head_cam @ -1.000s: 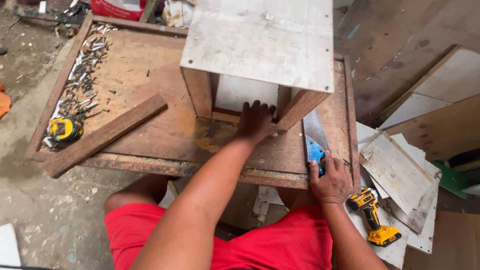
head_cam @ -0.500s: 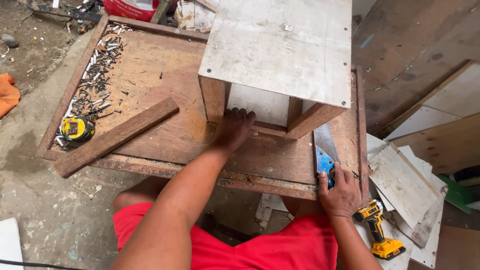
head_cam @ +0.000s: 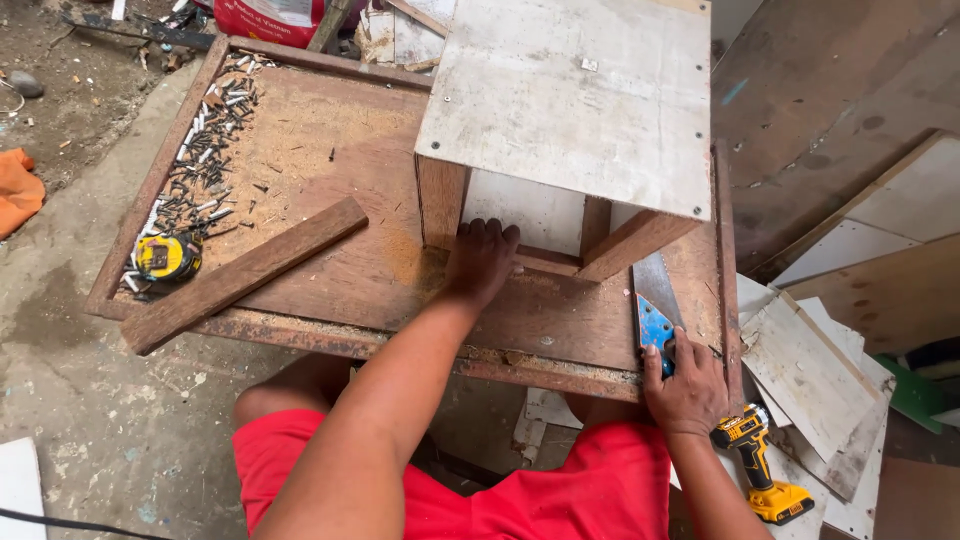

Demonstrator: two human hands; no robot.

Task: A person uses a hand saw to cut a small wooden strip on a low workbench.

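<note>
A wooden box-like stool frame with a pale board top (head_cam: 575,95) stands on a low brown work table (head_cam: 330,170). My left hand (head_cam: 480,262) presses flat on the frame's lower rail, fingers spread against the wood. My right hand (head_cam: 685,385) grips the blue handle of a handsaw (head_cam: 655,305) whose blade lies on the table's right part, pointing under the frame.
A loose wooden batten (head_cam: 245,272) lies diagonally on the table's left. A yellow tape measure (head_cam: 165,257) and several nails (head_cam: 205,150) sit along the left edge. A yellow cordless drill (head_cam: 760,470) lies on scrap boards (head_cam: 810,375) at the right. Orange cloth (head_cam: 18,190) on the ground.
My left hand slid left along the lower rail. My right hand stays on the saw handle. The view shifted, so the table appears further right and lower.
</note>
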